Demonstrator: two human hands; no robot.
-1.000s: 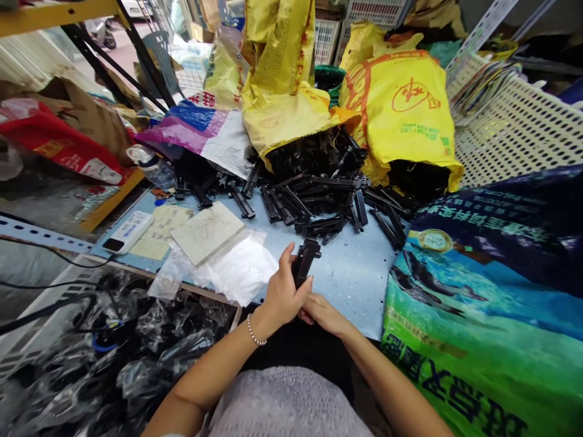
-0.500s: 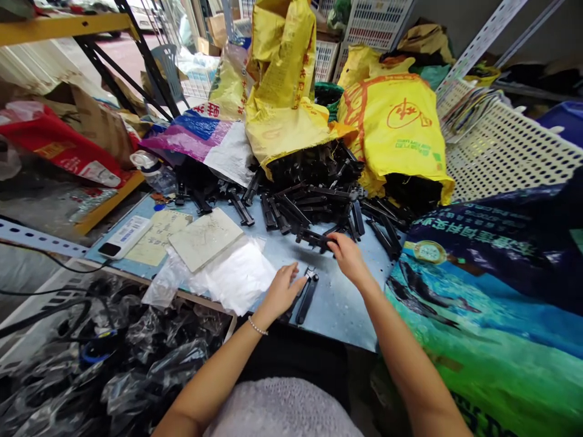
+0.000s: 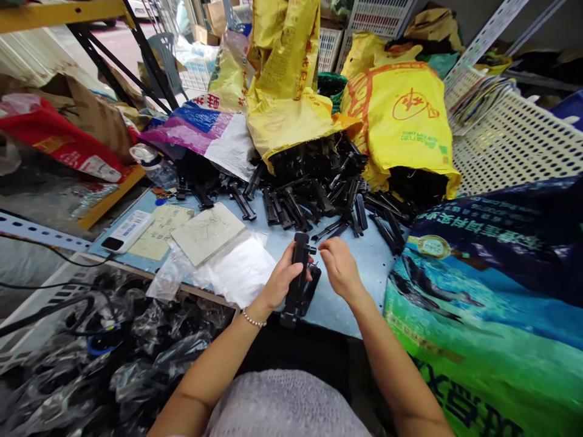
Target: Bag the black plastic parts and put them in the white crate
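Note:
Upright over the table's front edge is a long black plastic part [image 3: 298, 285], with my left hand [image 3: 283, 276] closed around its upper half. A small peg juts from its right side near the top. My right hand [image 3: 339, 266] is beside that peg, fingertips pinched together; what they hold, if anything, is too small to make out. Behind the held part, another black piece [image 3: 312, 285] lies on the blue tabletop [image 3: 346, 309], partly hidden. Farther back is a heap of similar black parts [image 3: 296, 203], spilling from a yellow sack [image 3: 285, 121].
Left on the table are a grey square board [image 3: 207, 233], white plastic bags [image 3: 241, 273], a note sheet [image 3: 161, 227] and a white device [image 3: 127, 232]. A blue-green sack [image 3: 478, 315] borders the right side. Bagged black items [image 3: 150, 358] fill a crate at lower left.
The black part has passed from my right hand to my left and now stands upright near me. My right hand has come closer, its fingers now pinched beside the part.

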